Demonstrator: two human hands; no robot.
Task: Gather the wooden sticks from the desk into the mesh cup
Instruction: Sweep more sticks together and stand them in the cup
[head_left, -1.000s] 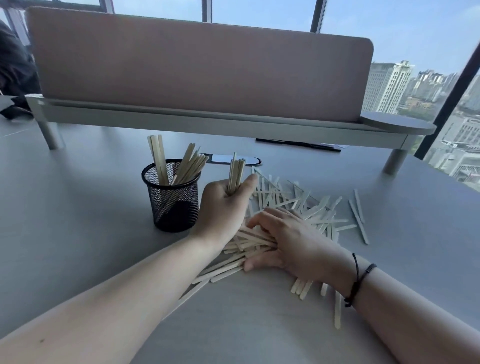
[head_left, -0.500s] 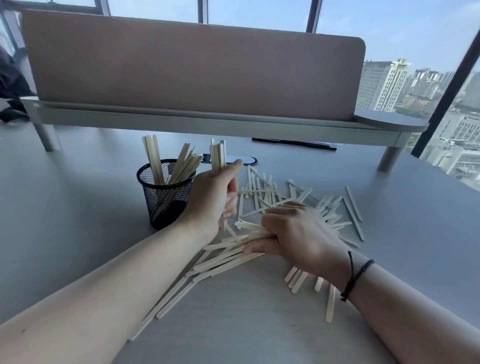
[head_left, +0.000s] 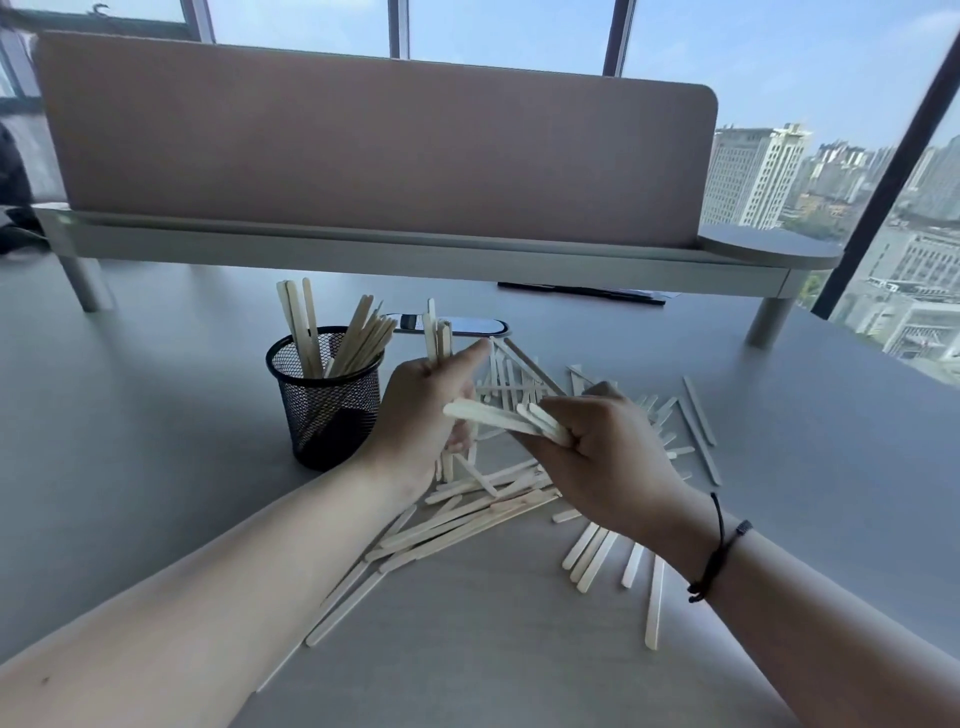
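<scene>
Many wooden sticks (head_left: 467, 525) lie scattered on the grey desk (head_left: 156, 467), just right of the black mesh cup (head_left: 328, 402), which already stands part-filled with upright sticks. Above the pile, the left hand (head_left: 418, 415) grips a small upright bundle (head_left: 436, 335), thumb extended, while the right hand (head_left: 605, 457) pinches a flat bundle (head_left: 501, 418) pointing left, its tip touching the left hand. Behind stands a desk shelf (head_left: 415, 254) with a pinkish divider panel (head_left: 374, 150)
</scene>
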